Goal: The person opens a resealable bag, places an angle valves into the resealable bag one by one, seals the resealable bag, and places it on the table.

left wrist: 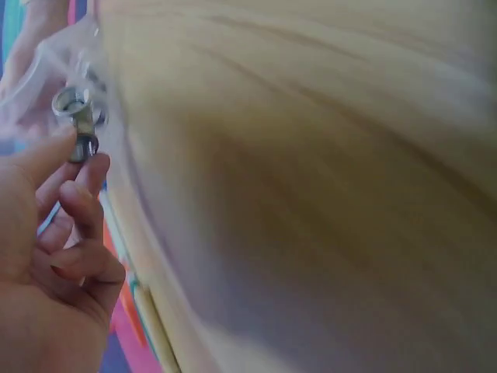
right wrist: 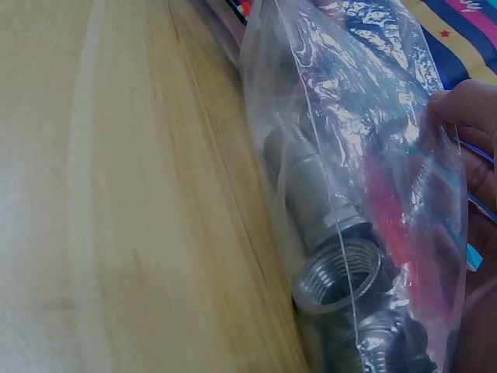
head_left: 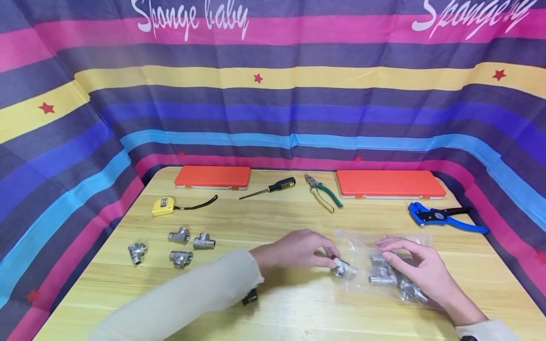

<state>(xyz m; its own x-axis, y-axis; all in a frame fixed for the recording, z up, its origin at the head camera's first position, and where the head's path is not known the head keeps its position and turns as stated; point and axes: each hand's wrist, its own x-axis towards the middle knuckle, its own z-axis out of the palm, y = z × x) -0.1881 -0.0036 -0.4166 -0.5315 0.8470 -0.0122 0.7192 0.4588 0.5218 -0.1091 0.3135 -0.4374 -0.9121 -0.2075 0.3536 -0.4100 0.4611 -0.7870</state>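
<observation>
Holding steel tee fittings (head_left: pixel 386 274), the clear bag (head_left: pixel 362 246) lies under both hands.

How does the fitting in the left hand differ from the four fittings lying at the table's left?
The held fitting is pinched by the left hand at the clear bag; the four loose fittings lie untouched on bare wood. The held one is single, the loose ones clustered. All are silvery tee-shaped pipe fittings.
</observation>
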